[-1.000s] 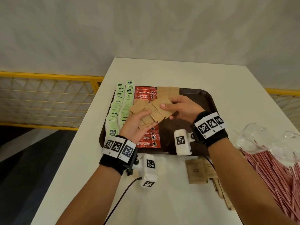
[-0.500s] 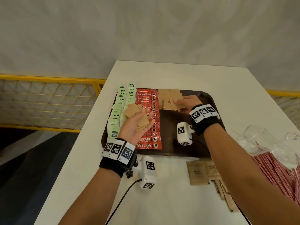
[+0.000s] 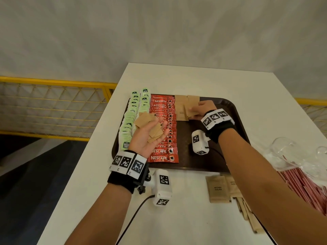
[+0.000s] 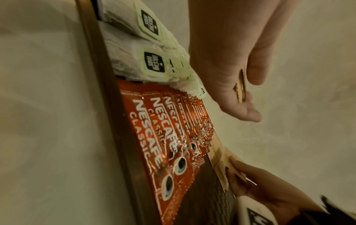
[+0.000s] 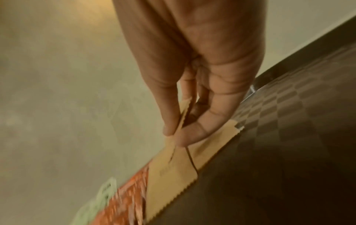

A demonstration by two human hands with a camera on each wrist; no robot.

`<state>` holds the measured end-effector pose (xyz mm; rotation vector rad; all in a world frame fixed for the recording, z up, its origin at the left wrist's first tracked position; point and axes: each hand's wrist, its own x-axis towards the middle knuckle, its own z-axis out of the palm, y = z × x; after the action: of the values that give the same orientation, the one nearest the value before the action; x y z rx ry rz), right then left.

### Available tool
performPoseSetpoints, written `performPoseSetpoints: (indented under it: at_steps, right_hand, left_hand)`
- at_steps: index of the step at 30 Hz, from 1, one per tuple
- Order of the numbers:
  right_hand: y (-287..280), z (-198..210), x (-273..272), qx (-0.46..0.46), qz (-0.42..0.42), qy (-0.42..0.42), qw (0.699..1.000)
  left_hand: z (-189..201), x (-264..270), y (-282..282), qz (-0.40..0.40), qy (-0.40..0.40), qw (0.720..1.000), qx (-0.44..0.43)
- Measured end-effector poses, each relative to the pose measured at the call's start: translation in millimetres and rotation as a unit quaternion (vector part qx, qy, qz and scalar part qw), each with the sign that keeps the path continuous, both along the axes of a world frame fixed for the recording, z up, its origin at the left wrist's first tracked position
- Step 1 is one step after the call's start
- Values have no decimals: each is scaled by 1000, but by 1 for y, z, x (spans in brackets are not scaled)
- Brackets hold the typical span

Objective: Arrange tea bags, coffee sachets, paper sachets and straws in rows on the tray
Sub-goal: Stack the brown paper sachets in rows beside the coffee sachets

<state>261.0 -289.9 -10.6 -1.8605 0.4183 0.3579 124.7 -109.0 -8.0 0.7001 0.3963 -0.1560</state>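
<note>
- Left hand (image 3: 147, 137): palm up above the coffee sachets (image 3: 163, 128), fingers loosely curled under a loose stack of brown paper sachets (image 3: 145, 121).
- Right hand (image 3: 203, 110): thumb and fingers pinch one paper sachet (image 5: 173, 166) at the far end of the tray (image 3: 235, 112), beside those already laid there (image 3: 184, 105).
- Tea bags (image 3: 132, 117): rows along the tray's left edge.
- Straws (image 3: 304, 188): on the table (image 3: 177, 218), right of the tray.
</note>
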Motion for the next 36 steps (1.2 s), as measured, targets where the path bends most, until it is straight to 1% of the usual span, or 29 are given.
performPoseSetpoints:
  at_steps: [4,7,9,12,16,19,21,25,28,32,36]
  right_hand:
    - [-22,12,-3,77,-46,23,996]
    - [-31,9,-5,60,-40,70,995]
    - [-30,3,-6,45,-29,84,995]
    - [-26,-4,-6,-3,-33,72,997]
    - [-22,-13,2,-125,-7,27,992]
    - [-17,-10,-2,-202,44,8,978]
    - [-16,-7,-4,-241,78,14,967]
    - [-14,0,-11,-325,110,16,939]
    - [-15,1,-14,-348,116,-3,930]
    - [-15,-6,-5,-318,110,-16,942]
    - [-15,-11,0,-309,88,-19,947]
  left_hand:
    - [-1,0,-2,-6,5,1000,1]
    - [0,1,-7,-14,3,1000,-3]
    - [0,2,-10,-25,1,1000,0]
    - [2,1,-11,-28,2,1000,4]
    - [5,1,-9,-22,-1,1000,0]
    - [5,1,-7,-25,4,1000,-4]
    - [5,0,-6,-24,5,1000,-5]
    - [4,-2,-6,-26,0,1000,-10]
    - [5,-2,-7,-39,-3,999,-19]
    - [8,-2,-12,-56,-4,998,-15]
    - [9,-1,-13,-55,-2,998,-23]
